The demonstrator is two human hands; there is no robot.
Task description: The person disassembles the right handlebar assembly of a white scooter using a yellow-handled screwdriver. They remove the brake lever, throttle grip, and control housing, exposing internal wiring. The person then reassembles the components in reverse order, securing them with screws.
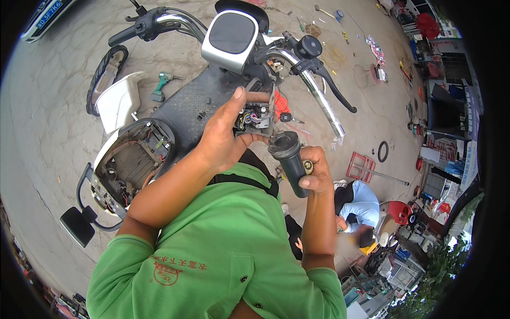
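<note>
My left hand (222,133) is closed around a small dark housing with its inside exposed (256,117), where coloured wires and a white part show. Just right of it, my right hand (317,173) grips a black handlebar grip (289,154), a tube with a flared collar at its upper end. A small round brass-coloured end (308,166) shows between the right fingers; what it belongs to is hidden. The collar sits close to the housing, and I cannot tell whether they touch. Above, the chrome handlebar (319,95) ends in bare metal.
A partly stripped scooter stands before me, with a silver-framed display (231,40), brake lever (340,90) and open body (133,159). A green cordless drill (161,87) lies beside a white panel (119,101). Lower right, a person in light blue (364,204) crouches near a red frame (361,167).
</note>
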